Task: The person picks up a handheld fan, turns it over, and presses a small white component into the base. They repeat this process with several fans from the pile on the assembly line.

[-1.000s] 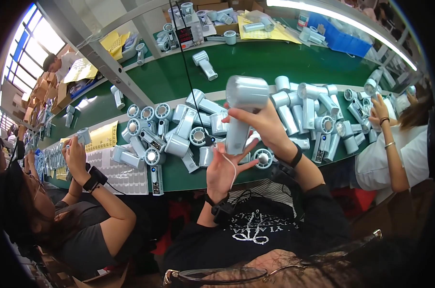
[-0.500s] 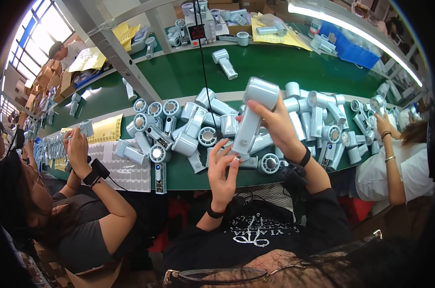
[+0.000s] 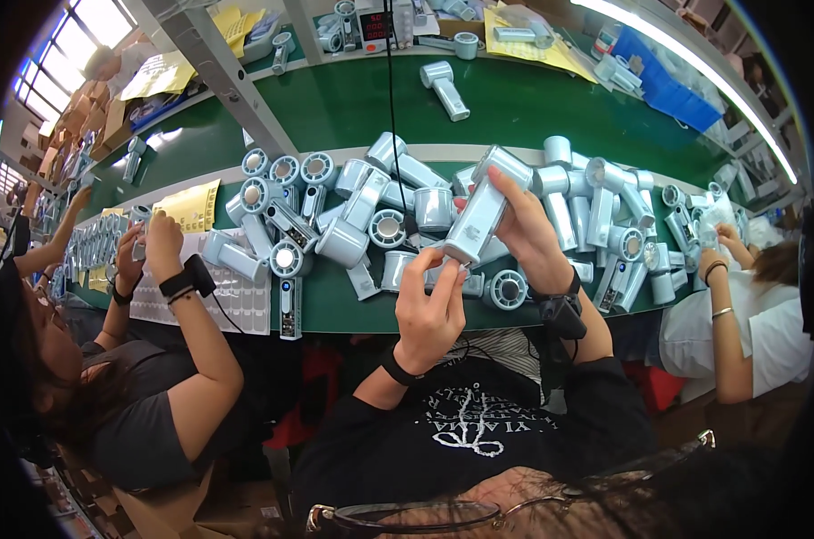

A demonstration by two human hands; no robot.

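Observation:
A pale blue handheld fan (image 3: 476, 222) is tilted in front of me, its round head up and to the right, the end of its handle toward my left hand. My right hand (image 3: 535, 241) is wrapped round it from the right side. At the handle's lower end, my left hand (image 3: 429, 316) pinches thumb and finger together against the fan; what lies between those fingertips is too small to make out. Behind both hands spreads a pile of similar fans, among them one (image 3: 342, 242) lying to the left and one (image 3: 507, 290) with its round grille facing up.
A black cable (image 3: 392, 108) hangs down into the pile. White tray (image 3: 236, 310) and yellow sheet (image 3: 190, 207) lie left. Co-workers sit on both sides; the left one's arm (image 3: 200, 328) is close. A lone fan (image 3: 445, 90) rests on the green surface (image 3: 335, 108) beyond.
The fan has come lower and tipped over, its handle end now turned to my left hand. My left fingers, apart from the handle's end before, now press against it.

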